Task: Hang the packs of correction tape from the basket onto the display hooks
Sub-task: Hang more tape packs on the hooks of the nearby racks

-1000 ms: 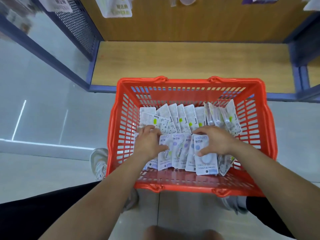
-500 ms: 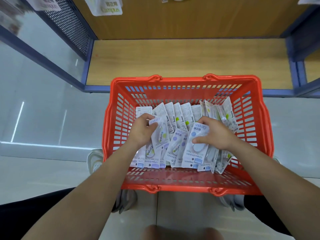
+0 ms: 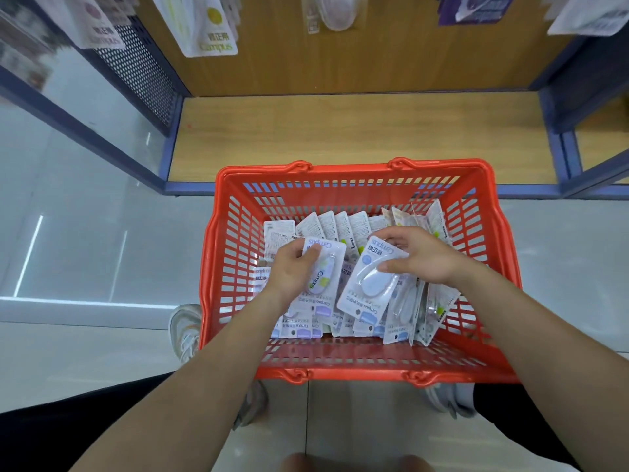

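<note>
As the left hand [image 3: 292,272] and right hand [image 3: 427,258] grip packs [image 3: 366,289], headers point away.

One red basket [image 3: 354,169]. Two hands: left hand [image 3: 289,272] grips one lilac pack [image 3: 328,267], right hand [image 3: 423,257] one blue pack [image 3: 369,287]. Over a dozen loose packs [image 3: 343,226] (overlap hides the rest). Five hanging packs [image 3: 211,27].

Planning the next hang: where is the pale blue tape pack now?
Head view: the blue pack is over the red basket, right of centre, pinched by the right hand above the pile, beside the purple pack in the left hand.
</note>
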A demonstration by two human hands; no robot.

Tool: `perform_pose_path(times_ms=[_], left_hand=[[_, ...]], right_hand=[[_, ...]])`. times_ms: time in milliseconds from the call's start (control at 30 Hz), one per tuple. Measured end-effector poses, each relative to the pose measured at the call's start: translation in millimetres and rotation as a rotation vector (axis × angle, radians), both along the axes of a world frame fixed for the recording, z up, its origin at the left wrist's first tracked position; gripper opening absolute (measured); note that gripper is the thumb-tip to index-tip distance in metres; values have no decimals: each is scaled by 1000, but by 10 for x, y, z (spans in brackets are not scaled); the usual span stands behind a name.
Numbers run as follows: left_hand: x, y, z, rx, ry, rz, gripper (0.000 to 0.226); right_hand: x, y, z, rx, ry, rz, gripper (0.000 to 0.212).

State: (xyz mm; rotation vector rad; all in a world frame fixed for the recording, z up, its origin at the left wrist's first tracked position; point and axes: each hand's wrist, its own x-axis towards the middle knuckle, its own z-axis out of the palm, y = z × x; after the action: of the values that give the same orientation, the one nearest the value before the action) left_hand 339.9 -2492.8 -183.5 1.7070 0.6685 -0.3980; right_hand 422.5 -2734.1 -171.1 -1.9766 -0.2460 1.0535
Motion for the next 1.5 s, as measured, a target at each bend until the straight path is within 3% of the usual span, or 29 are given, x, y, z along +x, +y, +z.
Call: perform_pose_path(times_ms=[67,167,267,400,567,800,1000,1200,1500], left_hand=[[23,-69,18,-14,47,8,27],[41,-134,105,-140,96,-5,35],[-5,-75,106,-207,71,-141,32],[-58,145,64,-106,36,-78,29],[-140,503,-43,-25,-12,70,46],[-260,615,-229,-28,14,64,43],[-233,648,-273,-17,18,59,38],[-212,604,-271,-8,4,46,37],[-209,560,-250,-15,25,76,28]], right_hand=[[-8,77,39,31,23,-21,46],[-56,255,74,57,-24,-134,36],[-86,411,63,64,-83,-141,35],[-66,449,-34,38,-162,-233,27],[-69,432,-309,-104,-165,-19,18],[-245,695,-513,-296,-222,207,47],[-104,538,-504,-345,-21,313,72],[-86,542,-582,-289,-58,252,36],[-102,472,-571,-6,-82,-64,21]])
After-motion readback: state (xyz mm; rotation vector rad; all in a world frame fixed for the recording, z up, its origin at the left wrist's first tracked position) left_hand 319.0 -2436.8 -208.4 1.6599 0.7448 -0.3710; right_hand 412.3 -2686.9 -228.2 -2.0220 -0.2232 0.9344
